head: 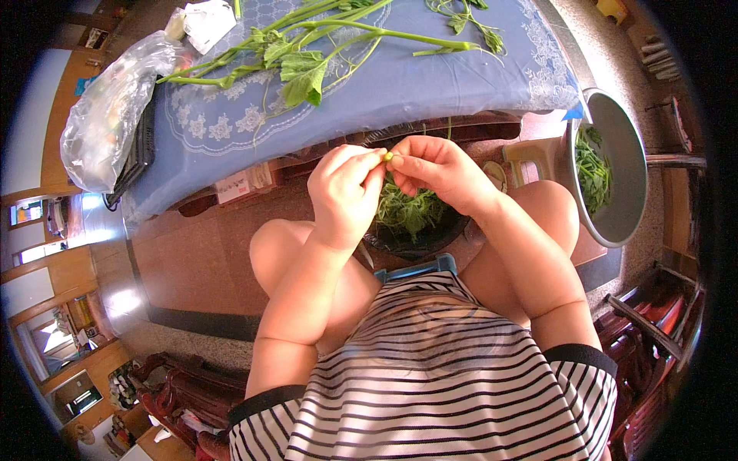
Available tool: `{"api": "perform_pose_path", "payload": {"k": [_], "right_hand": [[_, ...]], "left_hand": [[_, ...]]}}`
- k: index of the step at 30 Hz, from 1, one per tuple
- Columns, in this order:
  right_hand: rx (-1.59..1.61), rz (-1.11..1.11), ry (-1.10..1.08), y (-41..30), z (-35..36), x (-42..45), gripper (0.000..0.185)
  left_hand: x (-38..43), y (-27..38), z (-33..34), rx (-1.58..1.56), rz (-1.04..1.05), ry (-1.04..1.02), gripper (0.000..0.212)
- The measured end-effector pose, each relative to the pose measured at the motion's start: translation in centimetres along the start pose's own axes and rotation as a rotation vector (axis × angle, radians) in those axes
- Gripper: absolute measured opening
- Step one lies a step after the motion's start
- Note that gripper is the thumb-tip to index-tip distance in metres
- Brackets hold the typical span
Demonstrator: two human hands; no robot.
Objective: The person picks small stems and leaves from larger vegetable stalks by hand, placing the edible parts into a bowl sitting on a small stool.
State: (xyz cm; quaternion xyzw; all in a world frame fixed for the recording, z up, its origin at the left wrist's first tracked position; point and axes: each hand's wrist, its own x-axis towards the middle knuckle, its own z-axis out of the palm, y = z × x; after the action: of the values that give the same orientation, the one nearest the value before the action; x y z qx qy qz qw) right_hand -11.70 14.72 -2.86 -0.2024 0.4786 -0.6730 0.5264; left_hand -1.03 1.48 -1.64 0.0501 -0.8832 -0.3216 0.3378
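My left hand (pixel 345 193) and my right hand (pixel 443 174) meet at the fingertips in front of the table edge. Between them they pinch a small yellow-green stem piece (pixel 388 156); most of it is hidden by the fingers. Below the hands is a black bin (pixel 398 246), with tangled leaf and tendril scraps (pixel 412 210) in it. Across the table lie long green vine stems (pixel 346 29), one bearing a broad lobed leaf (pixel 302 76). A smaller leafy sprig (pixel 468 23) lies farther right.
A blue patterned tablecloth (pixel 461 86) covers the table. At its left edge sit a clear plastic bag (pixel 106 115) and a black basket (pixel 138 144). To the right, a large grey basin (pixel 625 173) contains cut greens (pixel 594 173), beside a beige plastic stool (pixel 533 155). Dark wooden chairs (pixel 190 392) stand behind me.
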Motion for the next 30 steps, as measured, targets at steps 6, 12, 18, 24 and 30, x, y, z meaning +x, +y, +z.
{"api": "perform_pose_path", "payload": {"k": [6,12,18,24,30], "right_hand": [[-0.109,-0.039,0.087,0.4,0.0,0.4,0.014],[-0.036,-0.083,0.024,0.7,0.2,0.5,0.01],[-0.285,-0.06,0.013,1.0,-0.5,-0.3,0.006],[-1.23,-0.243,-0.092,3.6,-1.1,-1.8,0.043],[-0.538,-0.371,0.159,0.2,0.7,-0.7,0.031]], "left_hand": [[-0.1,0.3,0.2,-0.692,-0.567,-0.127,0.012],[0.1,-1.1,0.0,-0.844,-0.697,-0.019,0.016],[1.2,-3.2,-2.3,-1.097,-0.768,0.197,0.019],[0.9,-3.4,-2.8,-1.17,-0.813,0.209,0.018],[1.0,-2.9,-2.0,-1.146,-0.878,0.216,0.014]]}}
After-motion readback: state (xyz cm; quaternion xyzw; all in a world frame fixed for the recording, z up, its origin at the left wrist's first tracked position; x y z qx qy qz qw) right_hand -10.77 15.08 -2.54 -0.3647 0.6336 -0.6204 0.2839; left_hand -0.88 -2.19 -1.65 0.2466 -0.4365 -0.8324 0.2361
